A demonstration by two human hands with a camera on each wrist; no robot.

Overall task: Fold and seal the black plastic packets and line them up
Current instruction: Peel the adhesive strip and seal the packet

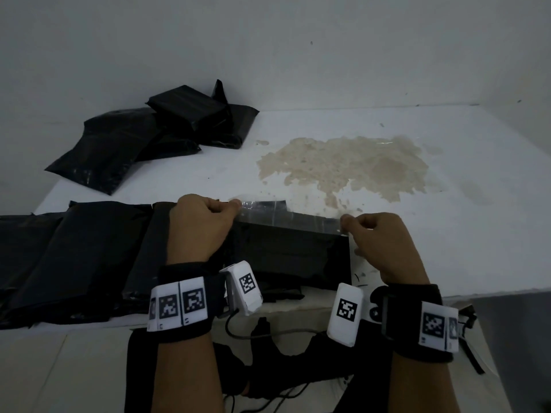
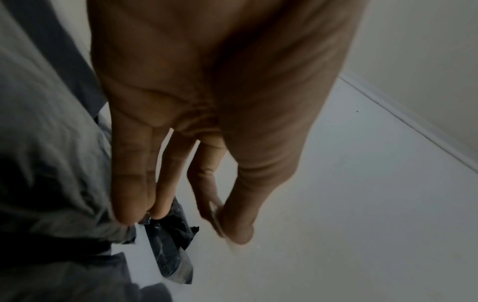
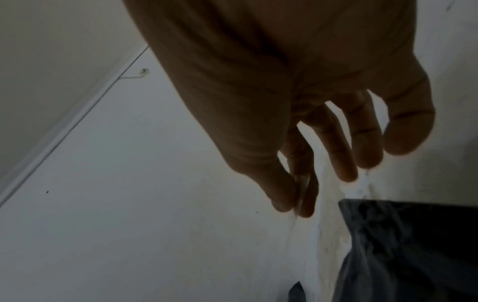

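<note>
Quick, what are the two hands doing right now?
Left hand: pinching one end of the clear tape strip.
Right hand: pinching the other end of it.

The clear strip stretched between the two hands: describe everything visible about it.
The clear, glossy plastic strip is long, narrow and see-through, and looks like tape or film. It is pulled taut over the far edge of the black plastic packet, the left hand pinching one end and the right hand the other.
</note>
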